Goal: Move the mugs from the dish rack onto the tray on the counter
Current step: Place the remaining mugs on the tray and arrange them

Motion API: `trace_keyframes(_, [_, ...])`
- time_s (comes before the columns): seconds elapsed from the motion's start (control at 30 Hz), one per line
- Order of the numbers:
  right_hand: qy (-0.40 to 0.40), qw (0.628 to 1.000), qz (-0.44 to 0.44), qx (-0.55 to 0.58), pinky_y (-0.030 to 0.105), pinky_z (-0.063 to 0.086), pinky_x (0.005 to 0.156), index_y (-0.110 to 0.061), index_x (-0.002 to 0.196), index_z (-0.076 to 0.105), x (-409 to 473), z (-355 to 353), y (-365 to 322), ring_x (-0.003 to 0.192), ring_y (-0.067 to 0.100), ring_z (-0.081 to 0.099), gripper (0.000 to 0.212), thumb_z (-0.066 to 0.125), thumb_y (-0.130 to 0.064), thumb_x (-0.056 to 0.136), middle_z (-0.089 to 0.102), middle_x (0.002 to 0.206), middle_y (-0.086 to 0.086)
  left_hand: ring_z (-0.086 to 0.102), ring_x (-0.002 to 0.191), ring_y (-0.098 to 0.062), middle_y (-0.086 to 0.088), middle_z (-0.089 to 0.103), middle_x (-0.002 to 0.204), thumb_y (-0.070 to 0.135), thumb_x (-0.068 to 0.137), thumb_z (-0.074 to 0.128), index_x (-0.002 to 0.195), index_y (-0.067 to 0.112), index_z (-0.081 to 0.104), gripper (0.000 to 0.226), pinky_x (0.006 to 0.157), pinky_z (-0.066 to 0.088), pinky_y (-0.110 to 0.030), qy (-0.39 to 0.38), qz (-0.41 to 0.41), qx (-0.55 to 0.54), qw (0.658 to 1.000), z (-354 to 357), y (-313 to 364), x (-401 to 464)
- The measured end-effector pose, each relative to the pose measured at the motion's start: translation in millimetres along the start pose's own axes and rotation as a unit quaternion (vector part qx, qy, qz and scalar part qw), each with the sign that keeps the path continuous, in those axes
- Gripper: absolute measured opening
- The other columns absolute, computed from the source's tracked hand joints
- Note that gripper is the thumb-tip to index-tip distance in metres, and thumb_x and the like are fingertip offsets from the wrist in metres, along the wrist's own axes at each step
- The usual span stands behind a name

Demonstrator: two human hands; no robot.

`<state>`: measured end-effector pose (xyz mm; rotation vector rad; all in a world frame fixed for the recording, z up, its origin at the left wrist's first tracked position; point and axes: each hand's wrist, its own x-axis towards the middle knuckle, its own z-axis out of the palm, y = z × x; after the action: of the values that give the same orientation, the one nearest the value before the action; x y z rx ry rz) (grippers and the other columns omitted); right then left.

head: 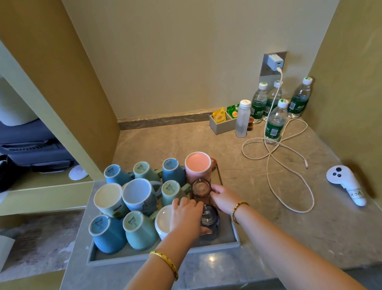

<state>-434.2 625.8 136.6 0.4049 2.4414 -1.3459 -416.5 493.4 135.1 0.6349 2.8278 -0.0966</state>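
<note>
Gripping dark glass mug (209,222) on tray (162,253): left hand (187,217); right hand (223,198) fingers touching amber glass mug (201,188).

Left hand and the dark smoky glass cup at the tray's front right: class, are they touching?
Touching. The head view shows the left hand laid over the dark glass cup, thumb wrapped against its side, on the grey tray.

Upturned mugs (139,229) crowded on grey tray (162,254)

Controller label (355,194) reads "HOM"; tea packets (219,116) say Lipton.
</note>
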Motion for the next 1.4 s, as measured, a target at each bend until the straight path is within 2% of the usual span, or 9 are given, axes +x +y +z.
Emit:
trace_keyframes(0.23, [-0.006, 1.0, 0.009, 0.02, 0.026, 0.04, 0.092, -0.013, 0.127, 0.053, -0.6, -1.2, 3.3, 0.11, 0.021, 0.054, 0.034, 0.04, -0.014, 0.096, 0.058, 0.128, 0.01, 0.04, 0.121, -0.027, -0.003, 0.054, 0.125, 0.059, 0.075, 0.061, 0.124, 0.022, 0.047, 0.063, 0.106, 0.023, -0.043, -0.006, -0.006, -0.001, 1.0, -2.9, 1.2, 2.7])
trace_keyframes(0.33, [-0.009, 1.0, 0.011, 0.02, 0.027, 0.041, 0.087, -0.01, 0.12, 0.057, -3.4, 0.5, 8.7, 0.104, 0.021, 0.055, 0.029, 0.041, -0.015, 0.096, 0.061, 0.113, 0.005, 0.038, 0.122, -0.027, -0.004, 0.05, 0.13, 0.061, 0.075, 0.061, 0.131, 0.019, 0.04, 0.073, 0.107, 0.024, -0.042, -0.011, 0.026, -0.007, 1.0, -6.1, -4.2, 1.2])
trace_keyframes(0.47, [-0.021, 1.0, -0.005, -0.016, 0.031, 0.043, 0.071, -0.022, 0.069, 0.049, -9.0, 5.4, 15.5, 0.071, 0.014, 0.049, 0.026, 0.046, -0.024, 0.094, 0.049, 0.072, -0.002, 0.037, 0.125, -0.023, -0.001, 0.048, 0.134, 0.065, 0.074, 0.059, 0.135, 0.024, 0.035, 0.077, 0.106, 0.03, -0.039, 0.036, 0.026, -0.064, 0.997, -12.2, -28.2, -9.9])
trace_keyframes(0.53, [-0.04, 0.999, 0.001, -0.03, 0.025, 0.042, 0.076, -0.02, 0.092, 0.056, -16.1, 10.8, 16.2, 0.087, 0.015, 0.055, 0.013, 0.053, -0.032, 0.091, 0.058, 0.093, 0.003, 0.035, 0.128, -0.022, 0.0, 0.045, 0.137, 0.066, 0.074, 0.058, 0.134, 0.025, 0.037, 0.076, 0.107, 0.029, -0.039, 0.039, 0.008, -0.066, 0.997, -12.9, -46.0, -17.9])
trace_keyframes(0.67, [-0.095, 0.989, 0.0, -0.113, 0.031, 0.036, 0.103, -0.017, 0.143, 0.024, -25.5, 23.8, 11.7, 0.132, 0.023, 0.039, 0.083, 0.07, -0.039, 0.078, 0.033, 0.146, 0.005, 0.034, 0.129, -0.024, 0.0, 0.039, 0.141, 0.065, 0.069, 0.064, 0.135, 0.025, 0.036, 0.083, 0.109, 0.028, -0.042, -0.001, 0.011, -0.045, 0.999, -9.3, -66.5, -31.2])
trace_keyframes(1.07, [-0.032, 0.985, 0.015, -0.168, 0.037, 0.036, 0.108, -0.021, 0.145, 0.019, -34.4, 37.8, 9.3, 0.136, 0.025, 0.036, 0.082, 0.069, -0.025, 0.081, 0.028, 0.152, 0.004, 0.042, 0.124, -0.026, -0.006, 0.041, 0.139, 0.054, 0.076, 0.066, 0.135, 0.019, 0.035, 0.075, 0.103, 0.036, -0.039, 0.017, 0.047, -0.028, 0.998, -0.1, -77.1, -43.1])
trace_keyframes(1.2, [0.045, 0.937, -0.015, -0.347, 0.042, 0.023, 0.115, -0.019, 0.146, 0.015, -41.7, 49.3, -1.4, 0.141, 0.031, 0.017, 0.083, 0.063, -0.041, 0.082, 0.017, 0.153, 0.011, 0.042, 0.123, -0.021, -0.001, 0.044, 0.135, 0.057, 0.077, 0.063, 0.132, 0.025, 0.04, 0.068, 0.102, 0.039, -0.038, 0.059, 0.024, -0.081, 0.995, -3.1, -106.0, -54.0])
trace_keyframes(1.3, [0.122, 0.928, -0.13, -0.328, 0.037, 0.033, 0.107, -0.017, 0.136, 0.034, -47.7, 65.3, -27.1, 0.129, 0.027, 0.034, 0.066, 0.062, -0.041, 0.082, 0.037, 0.14, 0.01, 0.043, 0.122, -0.021, -0.002, 0.046, 0.133, 0.056, 0.085, 0.052, 0.13, 0.024, 0.043, 0.056, 0.1, 0.04, -0.036, 0.105, -0.026, -0.104, 0.989, -4.0, -133.3, -62.5])
trace_keyframes(1.4, [0.054, 0.911, -0.164, -0.374, 0.037, 0.037, 0.097, -0.015, 0.125, 0.045, -49.8, 85.4, -52.9, 0.116, 0.028, 0.046, 0.064, 0.06, -0.056, 0.078, 0.051, 0.126, 0.01, 0.042, 0.123, -0.022, -0.004, 0.047, 0.133, 0.052, 0.09, 0.045, 0.129, 0.022, 0.043, 0.05, 0.1, 0.039, -0.035, 0.097, -0.038, -0.058, 0.993, 0.5, -154.1, -71.0])
